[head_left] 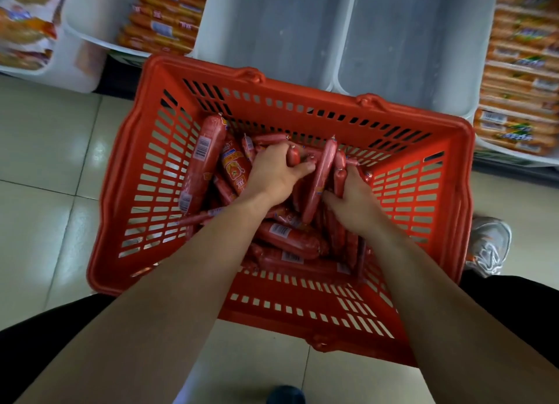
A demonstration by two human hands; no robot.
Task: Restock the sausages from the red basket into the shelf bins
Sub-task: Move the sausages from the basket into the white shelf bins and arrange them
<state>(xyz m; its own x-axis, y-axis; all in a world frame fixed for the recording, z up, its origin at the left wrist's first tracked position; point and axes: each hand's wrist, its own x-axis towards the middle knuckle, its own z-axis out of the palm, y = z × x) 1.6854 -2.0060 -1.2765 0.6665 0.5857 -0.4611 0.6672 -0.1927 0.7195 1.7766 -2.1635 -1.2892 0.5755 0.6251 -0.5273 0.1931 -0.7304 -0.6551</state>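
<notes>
A red basket [417, 285] sits on the tiled floor below me, holding a heap of red-wrapped sausages [287, 240], thick and thin. Both my arms reach down into it. My left hand [276, 173] grips small sausages near the basket's far side. My right hand [352, 198] grips a bunch of thin sausages [338, 173] standing up between fingers and thumb. Two white shelf bins [272, 34] [405, 46] stand just beyond the basket and look empty.
Bins with orange sausage packs [163, 19] flank the empty ones at left, and stacked orange packs [523, 70] at right. Snack bags [24, 28] sit far left. A grey shoe [490, 243] is on the floor right of the basket.
</notes>
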